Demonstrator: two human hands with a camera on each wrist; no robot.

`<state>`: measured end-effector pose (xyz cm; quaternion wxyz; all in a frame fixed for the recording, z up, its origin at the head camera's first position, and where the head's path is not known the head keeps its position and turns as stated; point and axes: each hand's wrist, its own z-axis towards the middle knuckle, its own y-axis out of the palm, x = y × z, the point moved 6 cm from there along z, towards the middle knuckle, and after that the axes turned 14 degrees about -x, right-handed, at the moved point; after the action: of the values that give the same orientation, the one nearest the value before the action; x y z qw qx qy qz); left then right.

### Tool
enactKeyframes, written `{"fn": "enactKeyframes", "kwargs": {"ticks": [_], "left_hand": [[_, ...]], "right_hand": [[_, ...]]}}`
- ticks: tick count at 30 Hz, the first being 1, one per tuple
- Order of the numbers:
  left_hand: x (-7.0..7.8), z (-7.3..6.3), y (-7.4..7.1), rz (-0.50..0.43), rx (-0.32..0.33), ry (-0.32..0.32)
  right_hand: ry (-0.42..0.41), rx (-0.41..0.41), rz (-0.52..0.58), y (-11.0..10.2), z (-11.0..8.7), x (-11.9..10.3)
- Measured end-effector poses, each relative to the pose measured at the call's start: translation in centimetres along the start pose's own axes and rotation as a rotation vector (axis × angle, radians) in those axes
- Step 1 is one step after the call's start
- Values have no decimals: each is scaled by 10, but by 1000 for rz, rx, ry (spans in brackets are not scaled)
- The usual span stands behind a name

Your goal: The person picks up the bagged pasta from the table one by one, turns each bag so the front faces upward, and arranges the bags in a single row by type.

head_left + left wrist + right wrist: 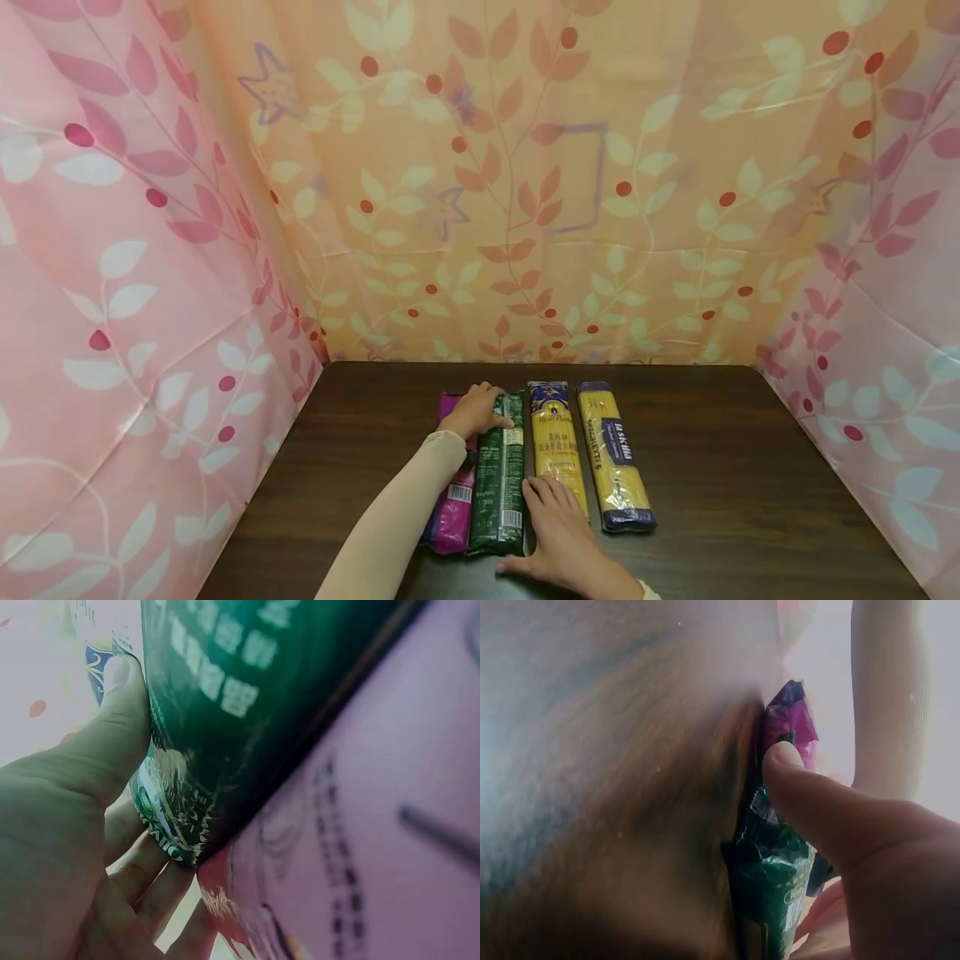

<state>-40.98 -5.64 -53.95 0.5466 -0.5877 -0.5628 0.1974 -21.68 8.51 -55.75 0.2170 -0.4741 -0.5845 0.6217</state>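
A green spaghetti packet (497,492) lies lengthwise against a magenta packet (454,523) on its left. My left hand (474,412) rests over the far ends of these two, its thumb on the green packet's right side. In the left wrist view, the fingers (154,896) reach past the end of the green packet (217,697). My right hand (564,537) is at the near right corner of the green packet, fingers along its side and thumb stretched by its near end. The right wrist view shows that thumb (810,795) extended over the packet ends.
Right of the green packet lies a yellow spaghetti packet (555,433) with a blue top, close to my right fingertips. Farther right, a La Sicilia spaghetti packet (617,467) lies slightly slanted. The dark wooden table (720,467) meets patterned curtains (525,208) behind and at both sides.
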Motion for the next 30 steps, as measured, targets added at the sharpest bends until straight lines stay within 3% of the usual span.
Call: {"fn": "enactKeyframes", "kwargs": {"ticks": [19,30], "left_hand": [[0,-2,2,-28,-3,15],[-3,-3,2,-89,-6,25]], "right_hand": [[36,21,-35,1,9,-1],[25,75,12,-3,15,1]]}}
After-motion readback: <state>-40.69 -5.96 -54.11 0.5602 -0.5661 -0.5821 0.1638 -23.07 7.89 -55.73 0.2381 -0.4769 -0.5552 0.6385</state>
